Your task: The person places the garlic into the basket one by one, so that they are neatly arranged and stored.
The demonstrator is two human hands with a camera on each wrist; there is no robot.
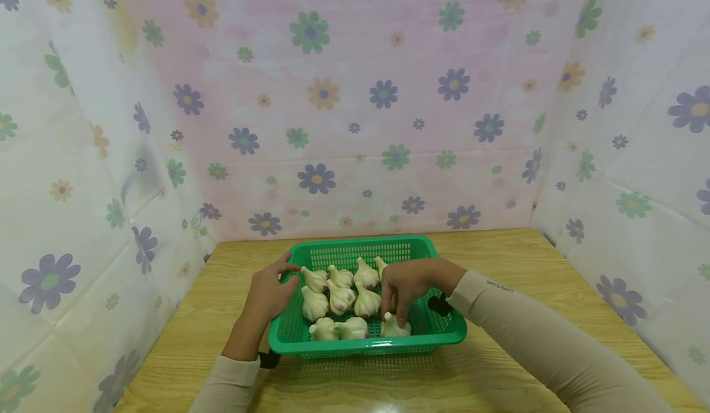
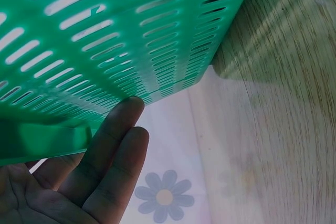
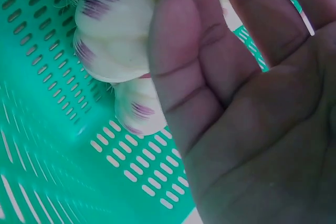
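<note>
A green plastic basket [image 1: 366,344] with slotted walls stands on the table, holding several white garlic bulbs [image 1: 341,298] laid roughly in rows. My right hand [image 1: 413,280] reaches in over the right side and pinches a garlic bulb [image 1: 395,327] near the front wall. In the right wrist view, that hand [image 3: 247,103] partly hides a purple-streaked garlic bulb [image 3: 113,30]. My left hand [image 1: 270,293] grips the basket's left rim, with thumb and index finger over it. Other fingers [image 2: 113,145] lie along the outside wall in the left wrist view.
The wood-grain table [image 1: 516,277] extends on both sides of the basket. Flower-printed cloth [image 1: 355,123] hangs behind the table and along its left and right sides. A dark band [image 1: 440,305] sits at the right wrist, over the basket's right end.
</note>
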